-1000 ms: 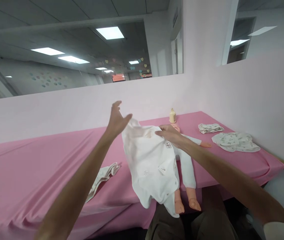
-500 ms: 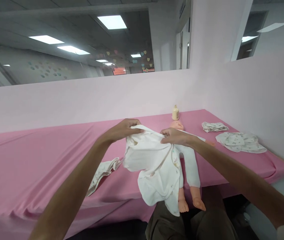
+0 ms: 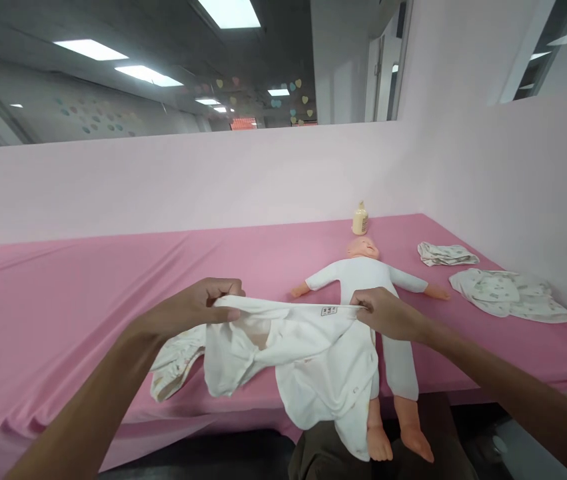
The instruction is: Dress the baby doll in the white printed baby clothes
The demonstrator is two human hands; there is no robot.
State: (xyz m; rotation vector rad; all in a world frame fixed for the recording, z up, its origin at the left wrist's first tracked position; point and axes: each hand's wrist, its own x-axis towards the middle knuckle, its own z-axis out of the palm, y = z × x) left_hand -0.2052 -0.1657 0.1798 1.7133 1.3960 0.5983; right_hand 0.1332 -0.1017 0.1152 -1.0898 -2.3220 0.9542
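I hold a white baby romper [image 3: 308, 360] stretched out by its top edge above the front of the pink table [image 3: 63, 300]. My left hand [image 3: 198, 308] pinches its left shoulder and my right hand [image 3: 386, 313] pinches the right one, both closed on the cloth. Behind the garment a baby doll [image 3: 363, 277] in a white suit lies on its back, arms spread, bare feet hanging past the table's front edge. The romper hangs over the doll's left leg.
A small cream bottle [image 3: 360, 219] stands behind the doll's head. A folded patterned cloth [image 3: 446, 253] and a larger patterned garment [image 3: 506, 293] lie at the right. Another patterned cloth [image 3: 173, 357] lies under my left hand. Pale pink partition walls close the back and right.
My left hand went from open in the air to gripping the romper. Both hands came down and apart, spreading the garment's top edge. The doll's upper body is now uncovered.
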